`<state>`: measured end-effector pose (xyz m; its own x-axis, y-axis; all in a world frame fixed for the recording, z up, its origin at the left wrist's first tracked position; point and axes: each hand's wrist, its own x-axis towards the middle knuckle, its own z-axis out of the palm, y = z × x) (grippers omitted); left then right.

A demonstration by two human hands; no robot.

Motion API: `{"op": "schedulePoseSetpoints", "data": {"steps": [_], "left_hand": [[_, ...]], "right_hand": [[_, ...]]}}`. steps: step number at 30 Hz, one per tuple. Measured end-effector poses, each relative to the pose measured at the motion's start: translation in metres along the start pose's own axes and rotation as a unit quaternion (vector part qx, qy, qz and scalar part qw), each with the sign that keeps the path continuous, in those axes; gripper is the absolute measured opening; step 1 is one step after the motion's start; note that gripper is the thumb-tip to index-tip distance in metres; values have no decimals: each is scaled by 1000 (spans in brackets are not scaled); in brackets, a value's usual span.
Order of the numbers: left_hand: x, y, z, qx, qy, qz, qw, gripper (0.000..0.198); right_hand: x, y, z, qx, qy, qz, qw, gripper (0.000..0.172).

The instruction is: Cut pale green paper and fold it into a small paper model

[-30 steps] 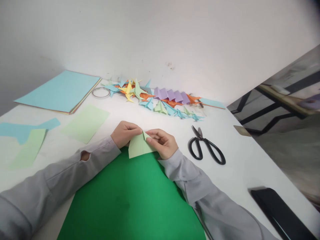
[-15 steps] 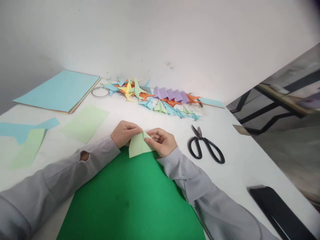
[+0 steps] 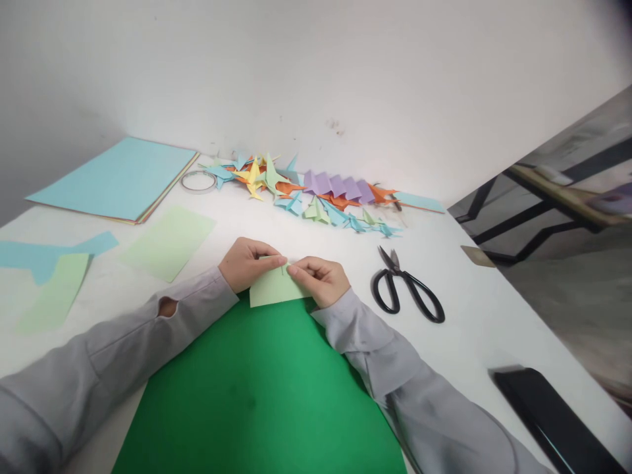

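A small folded piece of light green paper (image 3: 270, 290) lies at the top tip of a large dark green sheet (image 3: 257, 388) on the white table. My left hand (image 3: 245, 263) pinches its upper left edge with curled fingers. My right hand (image 3: 318, 279) pinches its upper right edge, and the fingertips of both hands nearly meet over the top of the paper. Both arms wear grey sleeves.
Black scissors (image 3: 407, 291) lie right of my right hand. A row of folded paper figures (image 3: 316, 194) lines the wall, with a tape ring (image 3: 198, 181) and a stack of coloured paper (image 3: 118, 179) at left. Loose green sheet (image 3: 168, 241) and scraps (image 3: 52, 289) lie left. A black object (image 3: 548, 418) sits bottom right.
The peaked top of the light green paper has been folded down, so the piece now looks flatter and wider. Both hands have closed in over its top edge.
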<state>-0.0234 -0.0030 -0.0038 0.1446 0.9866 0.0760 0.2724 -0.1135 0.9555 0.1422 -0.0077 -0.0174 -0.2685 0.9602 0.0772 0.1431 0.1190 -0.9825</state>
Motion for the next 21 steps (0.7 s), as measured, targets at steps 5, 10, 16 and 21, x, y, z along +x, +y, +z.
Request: {"op": "schedulePoseSetpoints", "data": {"steps": [5, 10, 16, 21], "left_hand": [[1, 1, 0, 15, -8, 2, 1000, 24], [0, 0, 0, 24, -9, 8, 1000, 25], [1, 0, 1, 20, -13, 5, 1000, 24], [1, 1, 1, 2, -13, 0, 1000, 21]], "right_hand": [[0, 0, 2, 22, -10, 1, 1000, 33], [0, 1, 2, 28, -12, 3, 1000, 32], [0, 0, 2, 15, -21, 7, 1000, 35], [0, 1, 2, 18, -30, 6, 999, 33]]}}
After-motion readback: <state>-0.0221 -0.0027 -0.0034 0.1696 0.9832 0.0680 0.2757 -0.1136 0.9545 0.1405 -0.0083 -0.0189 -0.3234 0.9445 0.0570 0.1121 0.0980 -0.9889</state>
